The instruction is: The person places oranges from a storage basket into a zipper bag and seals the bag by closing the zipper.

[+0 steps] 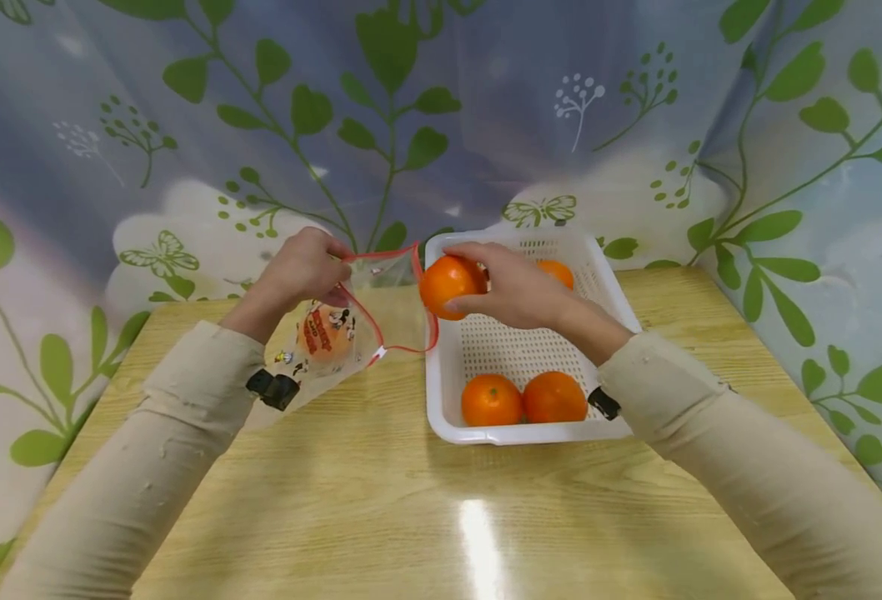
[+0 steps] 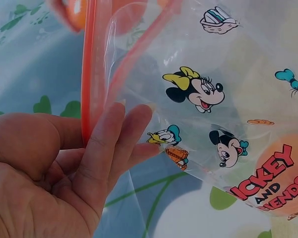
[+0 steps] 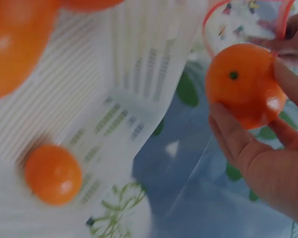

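At nine o'clock on the worktop, left hand lifted, fingers and thumb pinched on the red zip edge of the clear cartoon-print bag. Mouth of the bag held wide, facing three o'clock, body hanging toward seven o'clock with one orange fruit already showing through the film. Just off the bag's mouth, at its three o'clock side, the right hand with fingers curled round an orange, held above the near-left rim of the white basket. Orange touching or nearly touching the red rim; gap too fine to judge. Right hand plainly the nearer to the opening. Further toward three o'clock, three more oranges lying in the basket.
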`<state>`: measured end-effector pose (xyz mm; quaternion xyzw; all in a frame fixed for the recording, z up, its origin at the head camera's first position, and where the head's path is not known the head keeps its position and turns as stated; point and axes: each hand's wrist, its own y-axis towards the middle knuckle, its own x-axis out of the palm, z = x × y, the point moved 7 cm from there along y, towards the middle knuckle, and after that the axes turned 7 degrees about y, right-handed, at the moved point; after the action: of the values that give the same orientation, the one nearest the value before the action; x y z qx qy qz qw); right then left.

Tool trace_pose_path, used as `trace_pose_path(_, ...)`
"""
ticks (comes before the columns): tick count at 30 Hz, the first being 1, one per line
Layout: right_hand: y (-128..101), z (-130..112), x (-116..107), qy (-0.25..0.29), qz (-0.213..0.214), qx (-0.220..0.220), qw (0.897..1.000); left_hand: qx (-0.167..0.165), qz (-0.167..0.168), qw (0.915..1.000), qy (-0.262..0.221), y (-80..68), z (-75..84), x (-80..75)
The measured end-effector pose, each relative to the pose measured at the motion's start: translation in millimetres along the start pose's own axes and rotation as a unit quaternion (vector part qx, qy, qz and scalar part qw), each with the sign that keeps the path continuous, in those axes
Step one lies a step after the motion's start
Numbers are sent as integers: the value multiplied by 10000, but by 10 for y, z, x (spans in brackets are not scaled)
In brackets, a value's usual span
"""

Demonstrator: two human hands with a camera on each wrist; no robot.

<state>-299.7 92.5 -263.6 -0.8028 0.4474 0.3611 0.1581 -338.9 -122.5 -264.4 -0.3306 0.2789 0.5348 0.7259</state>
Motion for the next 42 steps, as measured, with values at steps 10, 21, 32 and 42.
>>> trace_pose_path(10,171,-177,380,326,-278,39,9991,-8,81,10000,7,-16,-8,-37)
trace_pose_path(21,220,-216,535,-161,-588,-37,9981,-31,116,9999,-17,-24,-2,-49)
trace_pose_path(32,243,-214,555,-113,-911,-226,9955,-17,106,9998,-144,-25,3,-32)
trace_pose_path(42,98,79,237,67,-557,-24,9984,44,219,9997,42,-49,39,-69)
